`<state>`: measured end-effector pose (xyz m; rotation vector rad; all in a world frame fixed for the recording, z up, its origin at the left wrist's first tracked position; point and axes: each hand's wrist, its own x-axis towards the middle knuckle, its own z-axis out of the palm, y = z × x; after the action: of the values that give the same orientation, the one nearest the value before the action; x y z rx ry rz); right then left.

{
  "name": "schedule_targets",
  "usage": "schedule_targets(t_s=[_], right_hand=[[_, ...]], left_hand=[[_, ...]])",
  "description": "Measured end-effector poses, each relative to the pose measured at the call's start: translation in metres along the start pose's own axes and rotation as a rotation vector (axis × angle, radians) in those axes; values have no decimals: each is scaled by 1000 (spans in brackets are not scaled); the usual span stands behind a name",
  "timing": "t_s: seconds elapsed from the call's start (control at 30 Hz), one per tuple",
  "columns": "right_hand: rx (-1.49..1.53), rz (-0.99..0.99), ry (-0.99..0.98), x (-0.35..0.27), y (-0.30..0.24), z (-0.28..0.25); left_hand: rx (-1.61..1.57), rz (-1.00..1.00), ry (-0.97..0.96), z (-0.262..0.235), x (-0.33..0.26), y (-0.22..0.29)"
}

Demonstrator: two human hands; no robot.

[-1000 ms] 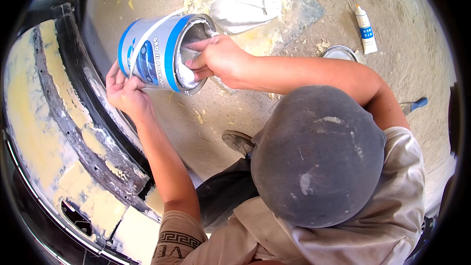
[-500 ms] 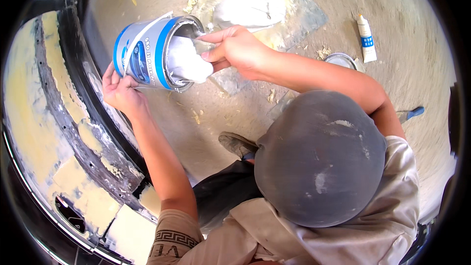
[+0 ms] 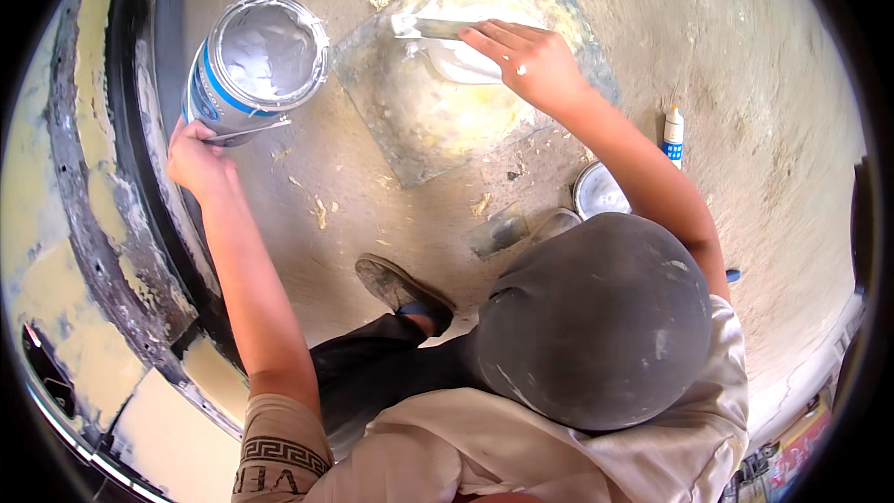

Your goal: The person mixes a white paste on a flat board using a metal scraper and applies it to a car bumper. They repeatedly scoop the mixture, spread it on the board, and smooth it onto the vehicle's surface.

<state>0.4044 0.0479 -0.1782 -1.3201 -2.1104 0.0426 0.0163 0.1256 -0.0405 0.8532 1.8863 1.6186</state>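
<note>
Evidently, in the head view, find the tin point(image 3: 219, 86) at upper left, lifted beside the patchy panel point(image 3: 98, 214) and tilted mouth-up. Expect a stiff wall, possibly heavy depending on contents, and likely slippery along the smeared rim point(image 3: 323, 37). Best take hold low on the side or by the thin handle point(image 3: 250, 132), keeping clear of that rim. Note the left hand point(image 3: 200, 163) curled closely against the tin's lower side near the handle; cannot tell the full finger placement, being partly hidden. Farther right, see the spreader point(image 3: 438, 29) gripped firmly by one end in the right hand point(image 3: 540, 70), thumb out of sight, over the paste point(image 3: 466, 67) on the board point(image 3: 382, 135). Judge it light, thin and perhaps slightly springy, best pinched flat at the cleaner end; treat the paste as soft and sticky. As for looks, picture the tin as silver-grey with a blue band and whitish crust around the mouth, the spreader as a narrow greyish strip with a white-coated tip, and the paste as smooth bright white against yellow stains.
</note>
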Motion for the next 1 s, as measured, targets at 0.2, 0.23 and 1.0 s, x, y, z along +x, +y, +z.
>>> schedule_targets(t_s=[0.2,0.23,1.0], right_hand=[[-225,-166,3,-36,16,29],[-249,-163,-31,-40,15,31],[1745,1059,212,-62,-34,-65]], left_hand=[[-93,-288,-135,-35,16,-33],[-106,-313,-152,-32,14,-35],[-391,-746,-308,198,23,-69]])
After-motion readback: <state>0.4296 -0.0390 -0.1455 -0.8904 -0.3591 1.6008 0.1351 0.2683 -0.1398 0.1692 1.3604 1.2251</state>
